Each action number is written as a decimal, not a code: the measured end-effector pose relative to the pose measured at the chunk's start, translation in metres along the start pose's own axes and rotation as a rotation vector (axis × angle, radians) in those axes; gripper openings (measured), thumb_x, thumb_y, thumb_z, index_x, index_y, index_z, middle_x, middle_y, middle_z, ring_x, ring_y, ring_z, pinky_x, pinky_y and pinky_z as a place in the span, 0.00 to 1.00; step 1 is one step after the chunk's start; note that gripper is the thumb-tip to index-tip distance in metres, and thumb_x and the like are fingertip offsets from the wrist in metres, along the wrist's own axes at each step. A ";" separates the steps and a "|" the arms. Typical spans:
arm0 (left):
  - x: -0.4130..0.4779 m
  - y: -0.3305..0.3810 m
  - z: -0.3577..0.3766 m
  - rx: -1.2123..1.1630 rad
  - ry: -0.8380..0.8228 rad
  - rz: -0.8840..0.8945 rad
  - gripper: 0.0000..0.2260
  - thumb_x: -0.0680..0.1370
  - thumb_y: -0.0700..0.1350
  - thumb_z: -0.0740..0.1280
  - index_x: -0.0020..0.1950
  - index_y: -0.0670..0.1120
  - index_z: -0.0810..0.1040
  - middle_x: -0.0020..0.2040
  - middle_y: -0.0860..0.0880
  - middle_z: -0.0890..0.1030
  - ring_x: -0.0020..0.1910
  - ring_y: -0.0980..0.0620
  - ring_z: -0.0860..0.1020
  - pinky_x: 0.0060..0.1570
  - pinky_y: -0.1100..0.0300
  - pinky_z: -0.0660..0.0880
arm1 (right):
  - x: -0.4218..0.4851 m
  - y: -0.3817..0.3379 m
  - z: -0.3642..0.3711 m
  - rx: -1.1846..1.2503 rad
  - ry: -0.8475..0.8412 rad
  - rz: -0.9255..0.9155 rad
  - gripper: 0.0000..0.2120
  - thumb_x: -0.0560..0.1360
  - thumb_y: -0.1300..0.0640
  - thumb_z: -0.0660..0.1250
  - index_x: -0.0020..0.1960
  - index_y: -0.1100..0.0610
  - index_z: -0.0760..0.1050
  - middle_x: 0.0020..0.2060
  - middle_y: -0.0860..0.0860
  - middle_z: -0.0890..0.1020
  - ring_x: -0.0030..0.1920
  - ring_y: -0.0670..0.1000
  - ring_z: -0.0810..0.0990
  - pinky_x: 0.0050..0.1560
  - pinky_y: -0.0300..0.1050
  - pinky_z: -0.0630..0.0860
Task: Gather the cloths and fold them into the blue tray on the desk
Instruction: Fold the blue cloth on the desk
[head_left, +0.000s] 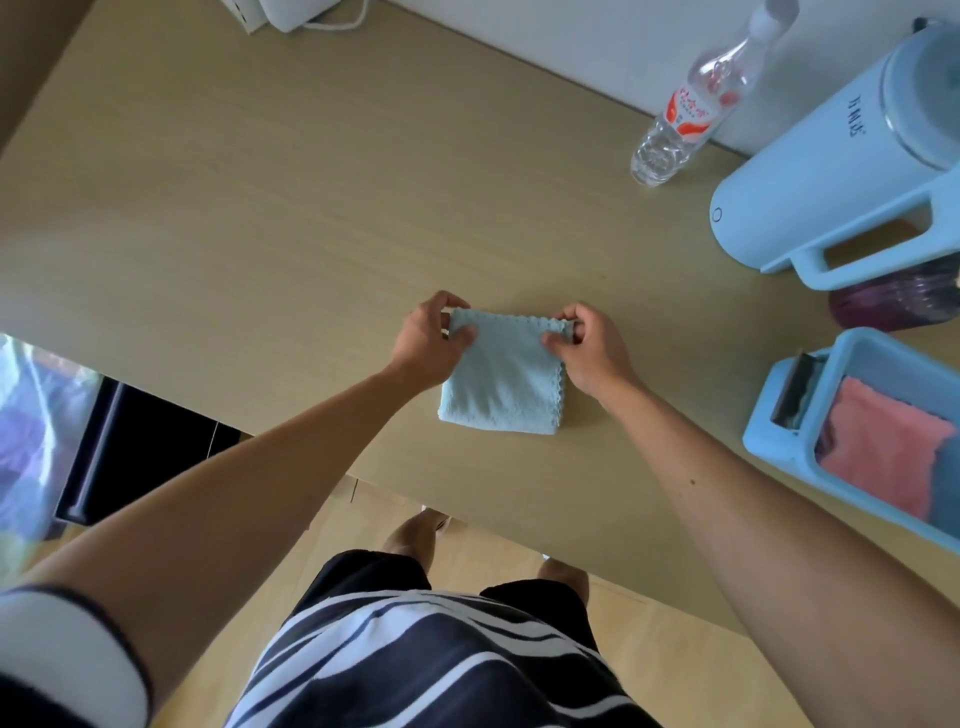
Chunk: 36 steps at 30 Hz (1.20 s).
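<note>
Now, your left hand (428, 332) and your right hand (592, 348) were both on the light blue cloth (501, 384), which lay folded into a rough square near the middle of the desk (260, 208). Each hand pinched one far corner of it: the left took the far left corner with the thumb on top and the fingers curled over the edge, and the right did the same at the far right corner. The scalloped far edge ran straight between your two hands, and the near edge rested flat on the wood, a little way in from the desk's front edge.

You had the blue tray (779, 436) to your right, well apart from the cloth you held and partly cut off by the picture's edge. A pink cloth (878, 457) lay folded inside it, with a darker blue cloth (948, 478) just beside it on the far right. A grey part (795, 395) sat at the tray's left end; I could not tell what it was.

Behind the tray stood a pale blue jug (810, 208) with a handle, and a dark purple object (893, 306) sat between jug and tray. A clear water bottle (685, 114) with a red and white label stood against the wall, left of the jug.
</note>
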<state>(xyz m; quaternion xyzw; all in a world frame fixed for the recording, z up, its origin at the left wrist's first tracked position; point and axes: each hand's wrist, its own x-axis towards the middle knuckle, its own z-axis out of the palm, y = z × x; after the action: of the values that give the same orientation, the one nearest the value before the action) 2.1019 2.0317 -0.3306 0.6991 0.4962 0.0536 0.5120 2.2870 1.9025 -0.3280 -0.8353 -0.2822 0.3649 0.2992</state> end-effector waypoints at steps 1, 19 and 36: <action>0.001 0.000 0.001 0.012 0.002 0.005 0.12 0.76 0.45 0.70 0.59 0.46 0.77 0.51 0.45 0.85 0.45 0.45 0.84 0.43 0.49 0.83 | 0.001 0.000 0.001 -0.020 0.006 -0.012 0.09 0.77 0.54 0.72 0.53 0.54 0.75 0.30 0.44 0.69 0.24 0.41 0.65 0.22 0.29 0.63; -0.024 -0.046 0.016 0.987 -0.229 0.749 0.33 0.83 0.59 0.53 0.82 0.45 0.47 0.83 0.45 0.46 0.81 0.44 0.44 0.78 0.40 0.48 | -0.077 0.029 0.054 -0.691 0.144 -0.473 0.22 0.78 0.46 0.64 0.69 0.53 0.70 0.64 0.52 0.73 0.63 0.55 0.73 0.65 0.52 0.69; -0.012 0.024 0.029 1.025 -0.097 0.408 0.31 0.73 0.58 0.72 0.69 0.44 0.67 0.61 0.45 0.75 0.60 0.44 0.74 0.64 0.49 0.69 | -0.163 0.027 0.065 -0.127 0.368 0.238 0.29 0.73 0.58 0.73 0.71 0.57 0.66 0.60 0.55 0.74 0.59 0.55 0.77 0.62 0.56 0.73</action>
<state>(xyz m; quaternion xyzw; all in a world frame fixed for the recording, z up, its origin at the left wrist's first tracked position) 2.1282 2.0045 -0.3206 0.9424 0.2892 -0.1289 0.1077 2.1492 1.7913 -0.3109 -0.9323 -0.1447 0.2206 0.2474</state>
